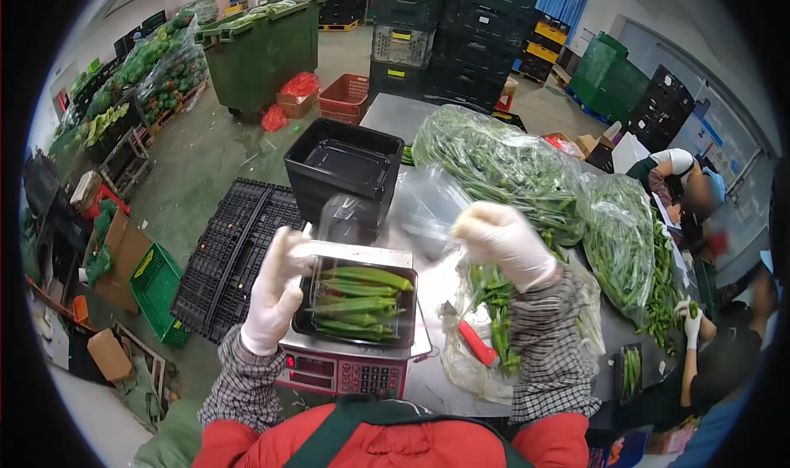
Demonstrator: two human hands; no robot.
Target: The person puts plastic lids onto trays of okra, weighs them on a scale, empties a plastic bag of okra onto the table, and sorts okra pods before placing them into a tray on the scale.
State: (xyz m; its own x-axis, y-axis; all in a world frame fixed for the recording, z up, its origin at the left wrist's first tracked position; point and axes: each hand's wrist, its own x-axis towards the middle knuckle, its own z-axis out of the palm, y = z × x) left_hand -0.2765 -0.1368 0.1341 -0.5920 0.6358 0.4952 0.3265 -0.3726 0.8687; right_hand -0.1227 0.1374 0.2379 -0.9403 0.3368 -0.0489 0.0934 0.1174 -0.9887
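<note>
A black tray (356,303) of green okra pods lies on the red digital scale (358,375). Its top looks covered by clear film. My left hand (276,291), in a white glove, is at the tray's left edge with thumb and fingers apart. My right hand (502,242), also gloved, is raised to the right of the tray, its fingers pressed together; what they hold, if anything, is too blurred to name. Beside it hangs a blurred clear plastic bag or film (432,209). Loose okra (500,303) and a red-handled knife (476,342) lie below my right hand.
Stacked black trays (341,159) stand behind the scale. Large clear bags of green produce (510,159) cover the table's back right. Co-workers (679,188) are at the right edge, one with a gloved hand (688,320) near another okra tray (630,373). Black crates (234,254) lie left.
</note>
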